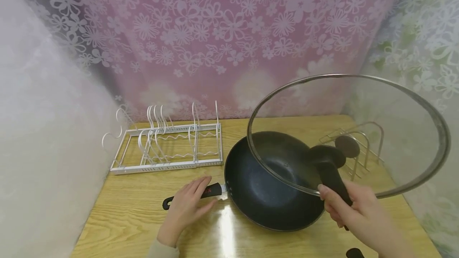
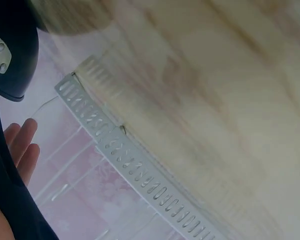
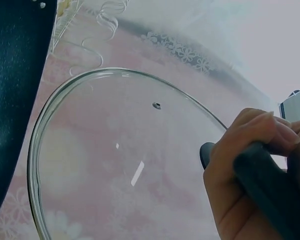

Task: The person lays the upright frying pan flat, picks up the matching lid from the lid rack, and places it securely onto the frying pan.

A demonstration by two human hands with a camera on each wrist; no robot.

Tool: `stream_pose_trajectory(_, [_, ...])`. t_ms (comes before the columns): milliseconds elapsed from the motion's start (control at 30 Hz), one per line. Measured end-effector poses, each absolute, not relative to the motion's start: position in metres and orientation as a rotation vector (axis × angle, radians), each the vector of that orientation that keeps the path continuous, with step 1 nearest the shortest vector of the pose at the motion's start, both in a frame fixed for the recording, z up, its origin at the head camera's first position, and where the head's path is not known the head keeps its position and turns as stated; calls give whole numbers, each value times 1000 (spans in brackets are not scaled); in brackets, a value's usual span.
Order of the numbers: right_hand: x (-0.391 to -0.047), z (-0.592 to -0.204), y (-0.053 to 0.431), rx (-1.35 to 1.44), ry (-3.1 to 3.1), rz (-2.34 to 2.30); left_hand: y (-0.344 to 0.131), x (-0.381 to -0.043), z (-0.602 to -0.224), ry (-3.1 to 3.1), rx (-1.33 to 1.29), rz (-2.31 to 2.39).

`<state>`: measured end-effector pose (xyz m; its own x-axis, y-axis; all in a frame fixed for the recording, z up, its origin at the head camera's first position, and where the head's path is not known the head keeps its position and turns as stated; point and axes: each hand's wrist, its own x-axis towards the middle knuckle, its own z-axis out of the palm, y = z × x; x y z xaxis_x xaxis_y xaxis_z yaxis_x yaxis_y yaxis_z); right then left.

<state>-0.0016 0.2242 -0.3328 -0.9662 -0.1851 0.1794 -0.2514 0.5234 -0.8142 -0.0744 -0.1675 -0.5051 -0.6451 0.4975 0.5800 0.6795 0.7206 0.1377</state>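
A black wok sits on the wooden table, its long black handle pointing left. My left hand lies over that handle, fingers nearly straight and thumb spread apart on the near side. In the left wrist view the fingers extend past the dark handle. My right hand grips the black handle of a large glass lid with a metal rim. Held up and tilted, the lid overlaps the wok's right side in the head view. Curled fingers wrap the lid's handle in the right wrist view.
A white wire rack with upright loops stands at the back left. Behind the lid, a smaller metal wire rack shows through the glass. A black handle end pokes in at the bottom edge. Flowered curtains hang behind the table.
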Motion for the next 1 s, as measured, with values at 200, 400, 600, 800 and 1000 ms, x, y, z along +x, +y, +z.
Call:
stream_pose_trajectory(200, [-2, -337, 219, 391, -2685, 1694, -166, -75, -509, -2393, -837, -476])
stream_pose_trajectory(400, [-6, -341, 214, 437, -2620, 1835, -167, -76, -510, -2391, -816, -483])
stream_pose_trajectory(600, [-11, -348, 212, 579, -2526, 1944, -167, -76, -510, -2396, -804, -484])
stream_pose_trajectory(800, [-14, -347, 211, 595, -2524, 2102, -165, -74, -509, -2409, -791, -479])
stream_pose_trajectory(1000, [-18, -345, 209, 644, -2520, 2179, -164, -72, -508, -2417, -782, -484])
